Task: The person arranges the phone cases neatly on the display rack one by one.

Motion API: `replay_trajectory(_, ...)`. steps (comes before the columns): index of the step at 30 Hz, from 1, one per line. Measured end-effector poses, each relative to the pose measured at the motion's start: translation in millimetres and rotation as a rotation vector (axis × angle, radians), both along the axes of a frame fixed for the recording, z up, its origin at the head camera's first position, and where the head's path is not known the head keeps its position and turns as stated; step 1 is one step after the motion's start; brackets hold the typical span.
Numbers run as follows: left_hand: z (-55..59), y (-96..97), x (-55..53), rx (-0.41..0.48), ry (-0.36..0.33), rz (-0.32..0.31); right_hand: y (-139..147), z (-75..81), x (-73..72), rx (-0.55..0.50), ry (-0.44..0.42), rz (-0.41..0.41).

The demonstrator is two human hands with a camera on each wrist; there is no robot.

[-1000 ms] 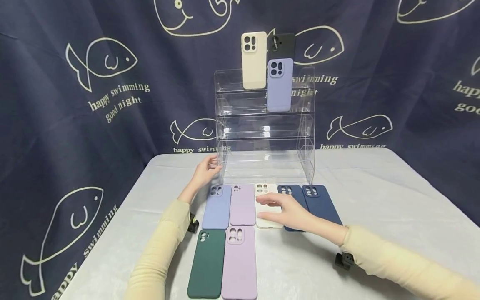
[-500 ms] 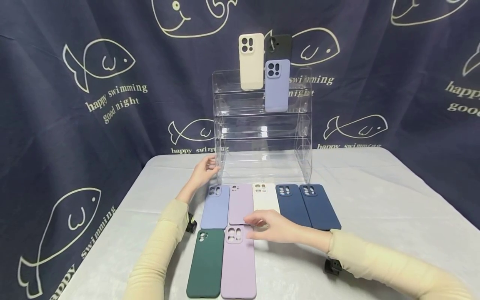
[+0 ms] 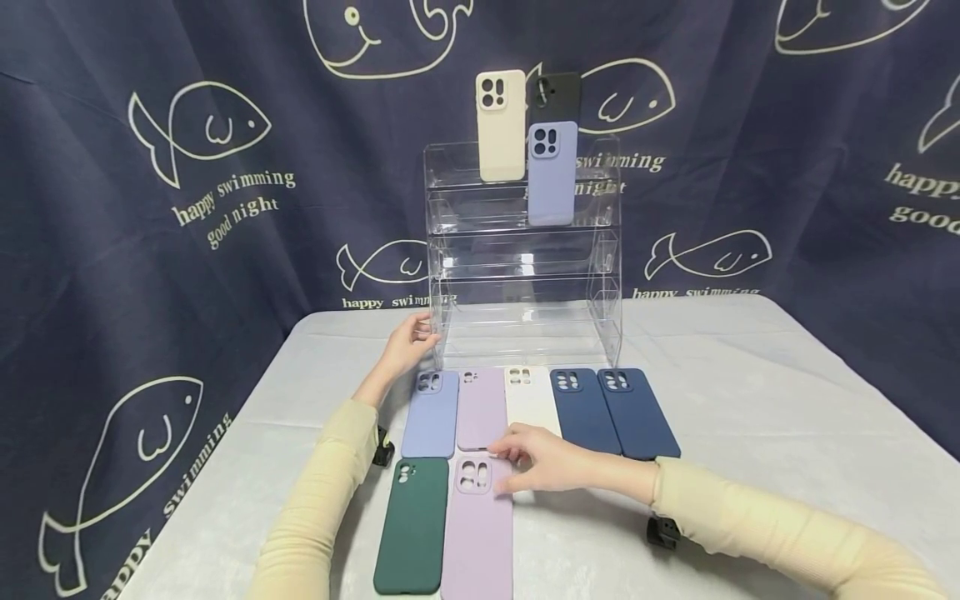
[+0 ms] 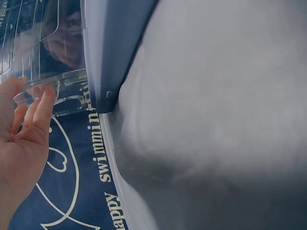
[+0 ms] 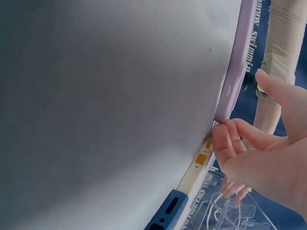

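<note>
Here, the left hand (image 3: 406, 346) grips a clear rack (image 3: 527, 276); the right hand (image 3: 546, 459), thumb apart, partly hides the nearer lilac case (image 3: 478, 537).

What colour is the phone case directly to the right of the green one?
Light purple; this case shows best in the head view.

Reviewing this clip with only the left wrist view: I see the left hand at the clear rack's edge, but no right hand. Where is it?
Observer: The right hand is at the camera-hole end of the near lilac case.
Reviewer: Anything up on the rack?
Observer: Three things: a cream case, a black case and a light blue case.
Reviewer: And what lies beside that near lilac case?
Observer: A green case, flat on the table.
</note>
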State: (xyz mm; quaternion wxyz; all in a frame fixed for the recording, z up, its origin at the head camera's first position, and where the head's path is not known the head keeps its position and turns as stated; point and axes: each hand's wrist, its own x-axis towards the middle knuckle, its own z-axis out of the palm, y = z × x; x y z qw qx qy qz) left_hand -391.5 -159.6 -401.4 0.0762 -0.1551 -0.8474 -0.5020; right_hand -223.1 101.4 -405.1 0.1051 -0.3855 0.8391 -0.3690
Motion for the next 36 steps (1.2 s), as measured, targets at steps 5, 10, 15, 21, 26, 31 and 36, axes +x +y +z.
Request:
replay_trajectory(5,-1.2,-0.9,-1.2,0.008,-0.021,0.003,-1,-0.7,3.9,0.061,0.03,-0.029)
replay_trajectory(10,-7.5,-4.5,-4.1,0.069,0.04,-0.041,-1,-0.6,8.0,0.117,0.085,-0.073)
replay_trajectory(15,-7.7,-5.9,-3.5,0.075,0.045,-0.034,-3,1.2,11.3,0.144,0.128,-0.105)
replay_trajectory(21,-2.6,-2.3,-1.3,0.01,-0.016,0.011,-2,5.8,8.9,0.117,0.006,-0.136)
replay_trajectory(26,-1.7,-1.2,-0.1,0.007,-0.034,0.01,0,16.4,3.1,0.033,-0.171,-0.187)
replay_trajectory(31,-0.5,-0.4,0.8,0.022,-0.038,0.006,5,28.8,-2.4,-0.05,-0.174,-0.212)
replay_trajectory(36,0.9,1.4,0.5,-0.022,-0.039,0.021,11,40.7,-3.2,-0.133,-0.207,-0.216)
